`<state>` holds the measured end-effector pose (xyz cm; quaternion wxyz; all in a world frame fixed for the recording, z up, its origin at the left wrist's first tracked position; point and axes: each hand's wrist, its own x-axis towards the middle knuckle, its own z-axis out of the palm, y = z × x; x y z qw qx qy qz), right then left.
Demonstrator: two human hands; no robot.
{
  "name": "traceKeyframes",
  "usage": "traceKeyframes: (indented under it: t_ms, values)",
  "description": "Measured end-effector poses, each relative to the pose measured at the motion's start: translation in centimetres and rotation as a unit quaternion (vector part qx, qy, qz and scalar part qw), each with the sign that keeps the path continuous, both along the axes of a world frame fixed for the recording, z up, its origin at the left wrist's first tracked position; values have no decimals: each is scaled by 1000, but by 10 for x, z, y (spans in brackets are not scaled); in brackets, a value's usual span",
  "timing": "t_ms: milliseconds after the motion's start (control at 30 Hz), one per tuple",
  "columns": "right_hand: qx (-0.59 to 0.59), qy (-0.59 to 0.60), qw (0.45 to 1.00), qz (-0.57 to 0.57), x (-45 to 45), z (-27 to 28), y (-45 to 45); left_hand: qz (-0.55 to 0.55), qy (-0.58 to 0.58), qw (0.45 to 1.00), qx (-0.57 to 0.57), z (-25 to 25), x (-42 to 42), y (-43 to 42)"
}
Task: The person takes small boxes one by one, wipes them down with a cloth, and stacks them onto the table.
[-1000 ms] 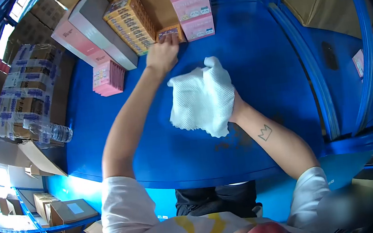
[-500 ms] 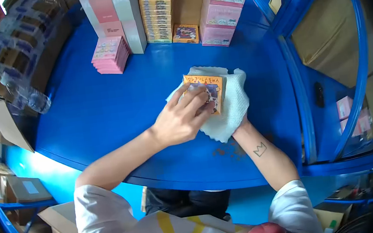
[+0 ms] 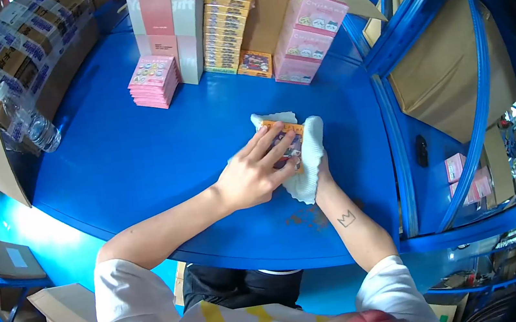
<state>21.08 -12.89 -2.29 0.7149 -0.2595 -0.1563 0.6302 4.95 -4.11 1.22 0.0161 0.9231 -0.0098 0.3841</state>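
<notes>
A small orange box point(image 3: 296, 146) with printed cartoon figures lies in a pale, textured cloth point(image 3: 312, 154) over the table. My left hand point(image 3: 257, 167) rests on the box's top face, its fingers stretched out and spread. From the right, my right hand point(image 3: 323, 178) holds the cloth against the box's side and underside. The cloth hides most of that hand's fingers. Part of the box's face is covered by my left fingers.
On the blue table point(image 3: 122, 166) stand a stack of pink packets point(image 3: 154, 83), a tall gift box point(image 3: 166, 36), stacked orange boxes point(image 3: 225, 35), a lone orange box point(image 3: 255, 63) and pink boxes point(image 3: 304, 37). A plastic bottle point(image 3: 38, 128) is at left, a blue frame point(image 3: 400, 155) at right.
My left fingers have gone from curled on the box to spread flat over it. The cloth's right side has folded up along the box. The head view has shifted slightly.
</notes>
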Motion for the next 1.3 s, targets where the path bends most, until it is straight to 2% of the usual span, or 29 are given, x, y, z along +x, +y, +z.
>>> traceKeyframes:
  t_ms: [133, 233, 300, 333, 467, 667, 800, 900, 967, 1133, 1200, 1300]
  values:
    - [-43, -122, 980, -152, 21, -38, 6, 5, -18, 1000, 0, 14, -12, -9]
    - [23, -26, 996, -77, 14, -8, 0, -17, -42, 998, -41, 18, -11, -1]
    - [57, 115, 992, 12, 8, -6, -3, -45, -71, 992, -93, 14, -15, 1]
    - [60, 129, 990, 9, -2, -5, -4, -46, -56, 993, -92, 11, -19, 0]
    - [140, 244, 942, 181, -13, 16, -2, -66, -53, 996, -13, 2, -8, -6]
    - [60, 207, 973, 81, -18, 2, -2, -70, -23, 996, -48, 8, -11, -13]
    - [-10, 153, 987, 39, -16, 1, -1, -23, -109, 994, -17, 21, -12, -16]
    - [20, 109, 990, 82, -3, 4, 6, -4, -151, 988, -18, 35, -13, -9]
    - [44, 65, 990, 114, 4, 1, -2, 8, -12, 999, -30, 39, -20, 7]
    - [75, 3, 995, -72, 19, -40, 4, 2, -2, 1000, -25, 14, -17, 18]
    - [95, 105, 989, 39, -26, 49, -5, 4, 11, 999, -47, 25, -19, 11]
    - [135, 72, 985, 81, -12, 21, 1, 38, 17, 999, -22, 26, -17, 6]
